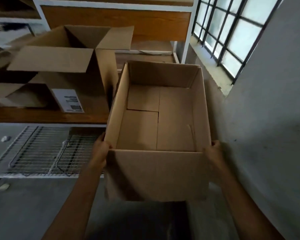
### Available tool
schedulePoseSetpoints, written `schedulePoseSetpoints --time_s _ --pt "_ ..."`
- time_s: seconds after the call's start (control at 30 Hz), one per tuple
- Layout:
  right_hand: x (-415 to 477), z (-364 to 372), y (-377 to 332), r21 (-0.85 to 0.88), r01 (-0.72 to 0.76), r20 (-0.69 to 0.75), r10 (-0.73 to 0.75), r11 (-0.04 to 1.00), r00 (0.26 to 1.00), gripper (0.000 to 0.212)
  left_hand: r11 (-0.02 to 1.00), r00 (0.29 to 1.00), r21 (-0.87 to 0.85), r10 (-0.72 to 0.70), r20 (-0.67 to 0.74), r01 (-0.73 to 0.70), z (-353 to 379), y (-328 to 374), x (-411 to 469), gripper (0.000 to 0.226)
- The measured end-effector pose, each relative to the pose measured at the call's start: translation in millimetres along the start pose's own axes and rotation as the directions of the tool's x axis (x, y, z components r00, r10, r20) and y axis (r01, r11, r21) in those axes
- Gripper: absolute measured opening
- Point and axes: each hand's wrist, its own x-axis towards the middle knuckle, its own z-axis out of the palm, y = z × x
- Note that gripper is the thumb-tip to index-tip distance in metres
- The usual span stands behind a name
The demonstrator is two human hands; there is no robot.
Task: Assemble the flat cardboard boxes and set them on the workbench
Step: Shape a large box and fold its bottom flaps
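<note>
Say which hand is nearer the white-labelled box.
Left. The left hand grips the held box on the side facing the labelled box; the right hand grips the far side.

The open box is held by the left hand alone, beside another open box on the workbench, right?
Not alone: the head view shows the left hand and the right hand both gripping the open box at its near corners. The rest holds.
</note>
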Motion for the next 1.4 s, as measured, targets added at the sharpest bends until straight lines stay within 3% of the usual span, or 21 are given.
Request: schedulePoseSetpoints --time_s 0.13,0.27,0.43,0.67,0.9,1.13,1.4 --pt "-50 2 28 -0.112 0.067 0.047 -0.063 0.991 0.997 0.048 0.999 0.999 0.044 0.007 -0.043 -0.005 -33 -33 -39 0.058" --pt "-94 6 47 -0.094 0.137 0.027 -0.135 0.986 0.991 0.049 1.0 0.998 0.004 0.024 -0.05 -0.024 -60 -59 -68 0.056" --pt "-143 19 97 -0.106 0.11 0.053 -0.105 0.988 0.993 0.057 1.0 0.988 -0.031 -0.001 -0.154 -0.004 -101 -105 -112 0.031" --pt "-199 8 178 -0.177 0.13 0.118 -0.11 0.976 0.987 0.062 0.999 0.952 -0.038 -0.028 -0.304 0.018 -130 -189 -197 0.032" --pt "-242 -3 206 -0.278 0.171 0.247 -0.102 0.945 0.964 0.044 0.995 0.902 -0.007 -0.095 -0.422 0.101 -169 -223 -250 0.042" --pt "-254 16 173 -0.363 0.284 0.434 -0.109 0.887 0.894 0.03 0.965 0.776 -0.087 -0.252 -0.578 0.249 -196 -252 -288 0.036" --pt "-278 75 103 -0.357 0.45 0.608 -0.163 0.818 0.777 0.028 0.929 0.654 -0.238 -0.368 -0.661 0.282 -260 -256 -294 0.037"
